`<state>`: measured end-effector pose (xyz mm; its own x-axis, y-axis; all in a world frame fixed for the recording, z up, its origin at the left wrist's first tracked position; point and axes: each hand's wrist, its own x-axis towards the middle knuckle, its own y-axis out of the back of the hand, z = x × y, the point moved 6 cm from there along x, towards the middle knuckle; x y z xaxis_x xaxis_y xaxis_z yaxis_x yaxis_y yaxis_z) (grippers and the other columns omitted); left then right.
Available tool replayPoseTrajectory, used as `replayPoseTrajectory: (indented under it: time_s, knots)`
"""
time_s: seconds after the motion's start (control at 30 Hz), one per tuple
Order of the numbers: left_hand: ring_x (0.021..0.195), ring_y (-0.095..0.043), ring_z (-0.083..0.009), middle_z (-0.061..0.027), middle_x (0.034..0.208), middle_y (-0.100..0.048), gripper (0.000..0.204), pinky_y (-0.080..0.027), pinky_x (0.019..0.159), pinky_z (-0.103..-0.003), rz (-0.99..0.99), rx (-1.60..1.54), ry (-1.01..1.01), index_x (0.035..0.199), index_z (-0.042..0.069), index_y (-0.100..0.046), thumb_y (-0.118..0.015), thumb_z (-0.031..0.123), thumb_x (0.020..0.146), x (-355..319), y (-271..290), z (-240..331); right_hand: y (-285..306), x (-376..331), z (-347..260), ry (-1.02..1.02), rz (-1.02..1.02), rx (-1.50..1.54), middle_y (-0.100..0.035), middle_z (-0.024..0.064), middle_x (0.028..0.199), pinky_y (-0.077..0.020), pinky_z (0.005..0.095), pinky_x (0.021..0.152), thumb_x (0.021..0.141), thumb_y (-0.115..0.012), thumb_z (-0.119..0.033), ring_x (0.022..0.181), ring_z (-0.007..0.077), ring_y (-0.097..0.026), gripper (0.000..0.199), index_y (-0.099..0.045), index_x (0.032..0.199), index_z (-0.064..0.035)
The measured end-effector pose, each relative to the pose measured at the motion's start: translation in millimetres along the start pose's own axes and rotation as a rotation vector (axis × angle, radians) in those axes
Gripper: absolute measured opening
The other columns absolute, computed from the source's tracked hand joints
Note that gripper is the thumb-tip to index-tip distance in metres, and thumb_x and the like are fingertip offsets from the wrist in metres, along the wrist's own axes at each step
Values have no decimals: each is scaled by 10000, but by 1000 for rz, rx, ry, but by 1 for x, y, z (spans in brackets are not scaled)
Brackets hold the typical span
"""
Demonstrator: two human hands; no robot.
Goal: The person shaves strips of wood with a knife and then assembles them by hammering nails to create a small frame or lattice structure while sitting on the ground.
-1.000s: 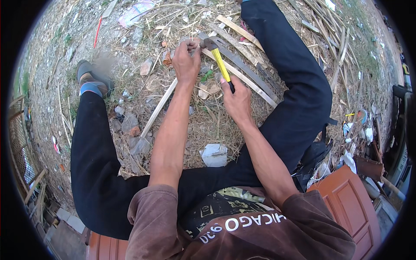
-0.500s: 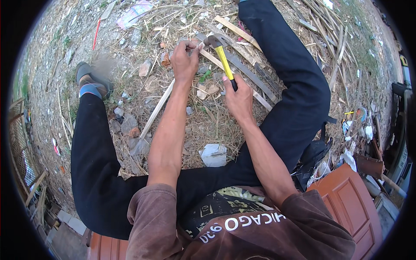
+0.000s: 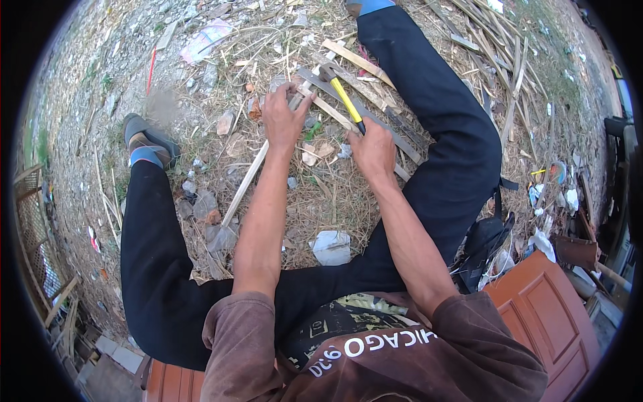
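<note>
My right hand (image 3: 375,149) is closed round the black grip of a hammer (image 3: 345,97) with a yellow handle. Its dark head is over the upper end of a pale wooden strip (image 3: 335,114). My left hand (image 3: 282,120) holds the joint, thumb and fingers on either side of a second wooden strip (image 3: 246,181), which runs down to the left under my wrist. The two strips meet at an angle by my left fingertips. No nail can be made out there. A flat grey strip (image 3: 392,130) lies just beyond, on the right.
My legs in black trousers (image 3: 462,114) spread either side. A pile of thin wood strips (image 3: 506,60) lies at upper right. A whitish stone block (image 3: 331,248) rests near my lap, rubble and dry grass around. Reddish-brown wooden panels (image 3: 546,315) show at the lower edge.
My left thumb and fingers have gone from a pinch beside the hammer head to a wider hold on the strip. The hammer has dropped slightly, and my right hand has shifted a little right.
</note>
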<state>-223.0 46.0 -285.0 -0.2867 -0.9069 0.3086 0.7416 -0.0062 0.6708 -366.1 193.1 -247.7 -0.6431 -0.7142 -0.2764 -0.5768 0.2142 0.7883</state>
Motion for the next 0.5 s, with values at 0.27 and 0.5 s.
replayPoseTrajectory:
  time_s: [0.27,0.5]
  knots:
    - [963,-587,-273,-101,972,-656,633,-462,876,-395,-89,102,14,1166,51,-674,-853,437,697,0,-6,1,2,7,0,42,-10,26,-663,257,800,-494,500,709,813,-713,-195,798,445,-648,236,-690,981,-30]
    - [997,-573,-272,-95,992,-655,642,-449,896,-401,-121,77,82,1136,44,-681,-849,470,686,1,-6,-5,-2,11,-4,112,-17,-19,-669,251,806,-501,497,726,818,-700,-181,795,434,-655,233,-699,1001,-37]
